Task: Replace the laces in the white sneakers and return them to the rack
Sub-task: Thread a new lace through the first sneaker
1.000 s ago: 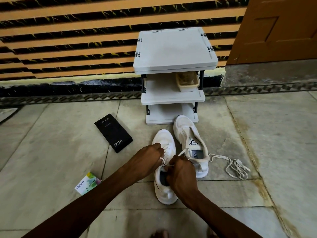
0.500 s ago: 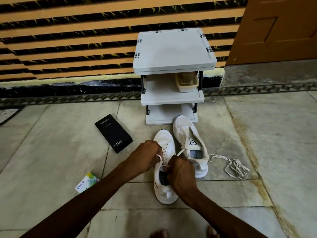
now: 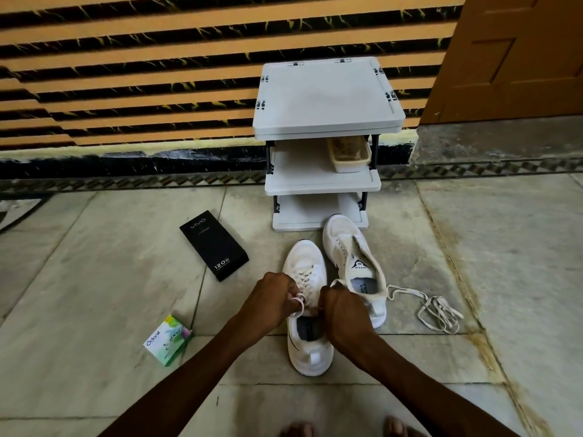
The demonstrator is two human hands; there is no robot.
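Two white sneakers lie on the floor before a grey three-shelf rack (image 3: 328, 99). The left sneaker (image 3: 307, 348) is laced up its front. My left hand (image 3: 271, 301) pinches a loop of its white lace (image 3: 298, 302) at the top eyelets. Over the same shoe's opening my right hand (image 3: 344, 313) grips the lace's other end, which sticks out above the knuckles. The right sneaker (image 3: 347, 253) has no lace in its eyelets. A loose off-white lace (image 3: 438, 310) lies in a tangle to its right.
A black phone box (image 3: 214, 246) lies left of the sneakers and a small green Odonil box (image 3: 168, 340) nearer me. A beige tub (image 3: 348, 154) sits on the rack's middle shelf. A striped wall and brown door (image 3: 517, 58) stand behind. My toes (image 3: 344, 428) show at the bottom edge.
Both hands have stayed on the left sneaker's lace, shifting only slightly; the left hand's loop now sits a little nearer the shoe's tongue. The sneakers have not moved.
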